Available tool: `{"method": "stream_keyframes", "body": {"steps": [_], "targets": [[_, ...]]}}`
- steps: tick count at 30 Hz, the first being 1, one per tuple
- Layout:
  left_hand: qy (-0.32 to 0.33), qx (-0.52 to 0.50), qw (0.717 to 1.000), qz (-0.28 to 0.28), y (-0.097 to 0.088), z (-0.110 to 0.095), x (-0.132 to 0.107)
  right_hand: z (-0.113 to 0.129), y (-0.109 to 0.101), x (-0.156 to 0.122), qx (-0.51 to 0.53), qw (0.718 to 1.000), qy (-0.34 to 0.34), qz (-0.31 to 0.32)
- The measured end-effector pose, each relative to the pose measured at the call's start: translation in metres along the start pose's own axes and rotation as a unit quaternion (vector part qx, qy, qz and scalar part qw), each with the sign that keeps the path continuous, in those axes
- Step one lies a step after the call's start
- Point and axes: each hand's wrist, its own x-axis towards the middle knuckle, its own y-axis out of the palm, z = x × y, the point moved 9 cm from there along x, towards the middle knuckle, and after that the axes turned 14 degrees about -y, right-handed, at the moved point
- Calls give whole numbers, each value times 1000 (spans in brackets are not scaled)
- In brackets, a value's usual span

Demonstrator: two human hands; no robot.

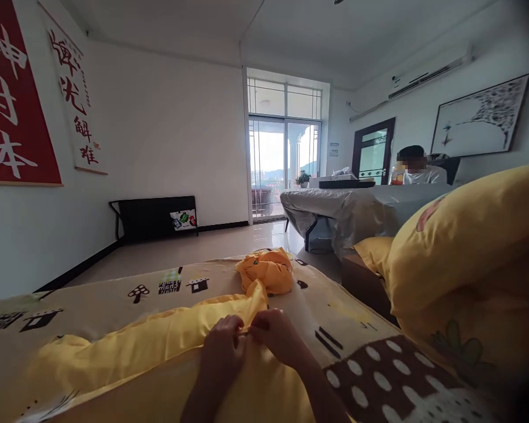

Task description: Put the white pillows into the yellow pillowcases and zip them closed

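Observation:
A yellow pillowcase (150, 338) lies spread toward me on the patterned blanket, its far edge folded into a long strip. My left hand (223, 343) is closed on that edge, fingers curled and thumb at the cloth. Close beside it, my right hand (277, 338) pinches the same edge, so the two hands' fingertips almost meet. A raised fold of yellow cloth stands just beyond them. Past that fold sits a crumpled orange cloth bundle (268, 270). What lies between my fingertips is partly hidden by the hands.
The cream blanket (220, 285) has brown prints. Plump yellow pillows (471, 235) are piled at the right. Behind stands a table covered in plastic sheeting (357, 202), with a person (423, 173) seated beyond. A folded black frame (154, 220) leans against the left wall.

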Motion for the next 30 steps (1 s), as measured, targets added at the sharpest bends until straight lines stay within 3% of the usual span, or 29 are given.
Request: {"method": "stream_keyframes", "body": {"steps": [4,8,16,21,25,30], "targets": [[-44,41,998,34,6,3,4,1,4,-1,-69,998,-11,8],[-53,6,998,21,9,9,6,0,9,0,-128,992,-23,4],[-60,-43,997,9,15,20,10,4,31,1,-86,992,-84,36],[-51,9,999,4,20,20,9,-26,28,-1,-5,996,-5,89],[-56,22,998,8,22,20,9,-36,12,-2,-4,997,14,80],[-65,8,998,7,19,22,9,-43,12,-2,-4,997,31,70]]}}
